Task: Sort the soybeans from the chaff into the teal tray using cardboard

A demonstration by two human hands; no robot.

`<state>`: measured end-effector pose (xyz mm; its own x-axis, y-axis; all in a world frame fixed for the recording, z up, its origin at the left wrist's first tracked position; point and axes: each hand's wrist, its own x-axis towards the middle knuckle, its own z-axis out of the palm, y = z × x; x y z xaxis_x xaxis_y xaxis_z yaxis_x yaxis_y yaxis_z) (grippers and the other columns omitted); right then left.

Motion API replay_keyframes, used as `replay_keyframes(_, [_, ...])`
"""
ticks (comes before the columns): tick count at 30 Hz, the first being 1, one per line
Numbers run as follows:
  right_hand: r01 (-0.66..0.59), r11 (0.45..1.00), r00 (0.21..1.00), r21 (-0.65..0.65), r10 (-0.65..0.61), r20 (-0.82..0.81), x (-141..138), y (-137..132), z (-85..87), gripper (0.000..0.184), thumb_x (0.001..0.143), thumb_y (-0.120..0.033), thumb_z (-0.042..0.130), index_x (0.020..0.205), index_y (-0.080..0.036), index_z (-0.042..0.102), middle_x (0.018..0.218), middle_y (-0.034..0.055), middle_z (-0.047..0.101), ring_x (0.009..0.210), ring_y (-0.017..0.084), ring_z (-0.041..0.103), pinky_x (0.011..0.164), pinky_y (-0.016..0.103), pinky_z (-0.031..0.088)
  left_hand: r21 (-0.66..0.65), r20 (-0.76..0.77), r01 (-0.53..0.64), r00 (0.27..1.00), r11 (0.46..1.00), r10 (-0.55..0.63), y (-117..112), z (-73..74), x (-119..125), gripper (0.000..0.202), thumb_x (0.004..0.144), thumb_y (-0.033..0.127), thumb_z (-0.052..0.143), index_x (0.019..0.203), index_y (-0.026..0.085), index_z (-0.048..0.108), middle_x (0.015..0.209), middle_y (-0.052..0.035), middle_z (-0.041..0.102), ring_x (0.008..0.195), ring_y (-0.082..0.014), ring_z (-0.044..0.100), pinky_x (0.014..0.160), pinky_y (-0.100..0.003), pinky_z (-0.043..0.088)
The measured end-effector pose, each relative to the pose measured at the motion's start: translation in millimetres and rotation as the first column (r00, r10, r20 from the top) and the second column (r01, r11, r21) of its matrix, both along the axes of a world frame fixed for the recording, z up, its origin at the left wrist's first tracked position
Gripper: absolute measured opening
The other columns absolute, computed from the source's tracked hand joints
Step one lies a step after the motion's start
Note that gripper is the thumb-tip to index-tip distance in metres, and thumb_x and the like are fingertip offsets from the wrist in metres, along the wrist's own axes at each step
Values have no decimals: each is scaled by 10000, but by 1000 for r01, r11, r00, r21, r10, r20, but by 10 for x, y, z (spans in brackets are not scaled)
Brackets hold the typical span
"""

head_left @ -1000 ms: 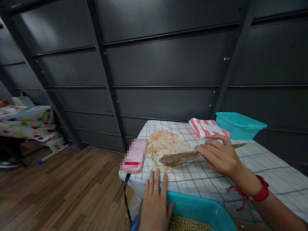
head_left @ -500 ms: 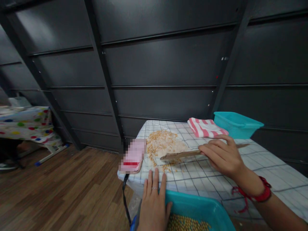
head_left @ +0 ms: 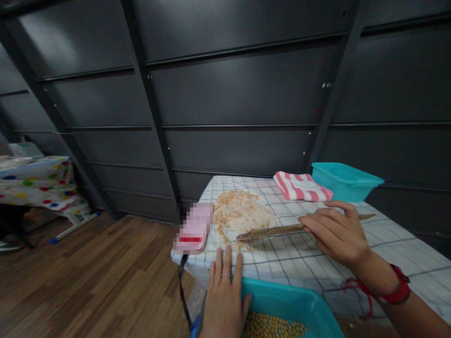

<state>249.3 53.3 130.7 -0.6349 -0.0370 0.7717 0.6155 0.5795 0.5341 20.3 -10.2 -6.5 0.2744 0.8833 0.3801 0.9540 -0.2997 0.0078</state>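
Note:
My right hand [head_left: 340, 232] grips a long, flat brown strip, apparently cardboard [head_left: 271, 231], and holds it low over the table. Its left end reaches the near edge of a mixed pile of rice [head_left: 252, 217] and yellow soybeans [head_left: 223, 217]. With fingers stretched out, my left hand [head_left: 225, 293] lies flat at the table's front edge, beside the rim of a teal basin [head_left: 292, 293]. More soybeans [head_left: 273, 326] cover part of that basin's bottom. The left palm's underside is hidden.
The table has a white checked cloth [head_left: 282, 263]. A pink phone [head_left: 193, 227] with a black strap lies at its left edge. Behind are a folded pink-striped towel [head_left: 303, 187] and a second teal basin [head_left: 345, 180]. A dark panelled wall [head_left: 239, 94] stands behind; another table [head_left: 38, 183] is at far left.
My right hand has moved a little right and toward me with the cardboard strip, whose left end has shifted slightly down and right. My left hand stays in place.

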Motion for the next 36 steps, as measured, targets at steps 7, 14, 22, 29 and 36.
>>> replay_keyframes(7, [-15,999,999,-34,16,39,-27,101,-129,125,791,-57,495,862,-148,544,670,25,633,651,139,531,753,377,406,18,-9,-10,1000,1000,10,-13,6,12,743,713,184,502,1381,184,178,1440,-163,219,1279,-368,212,937,-525,399])
replay_keyframes(14, [-23,999,1000,-33,23,11,74,-27,-44,111,796,-66,504,836,-161,545,653,12,637,620,124,533,754,364,408,56,-26,8,1000,998,-7,-13,-15,1,762,703,189,519,1381,152,172,1427,-192,239,1264,-390,232,920,-523,416])
replay_keyframes(22, [-6,999,1000,-47,7,20,-25,21,-102,122,792,-55,504,866,-146,537,671,20,638,645,133,530,761,379,403,90,-42,18,999,996,-14,-8,-14,-9,755,699,185,520,1376,150,188,1427,-194,230,1266,-385,228,919,-521,418])
replay_keyframes(29, [4,996,1000,-86,-2,27,81,-133,-103,110,817,-67,477,833,-162,532,663,4,641,626,118,533,771,366,393,98,-51,16,999,995,-11,0,12,-7,742,687,175,532,1362,132,228,1409,-211,273,1259,-395,229,917,-516,423])
replay_keyframes(36, [46,994,999,-104,-44,18,170,-241,-96,144,856,-97,427,810,-189,528,635,-20,636,605,115,526,761,356,383,109,-72,21,997,994,-13,0,-3,-14,755,692,185,544,1369,126,213,1407,-215,274,1256,-397,239,911,-514,431])
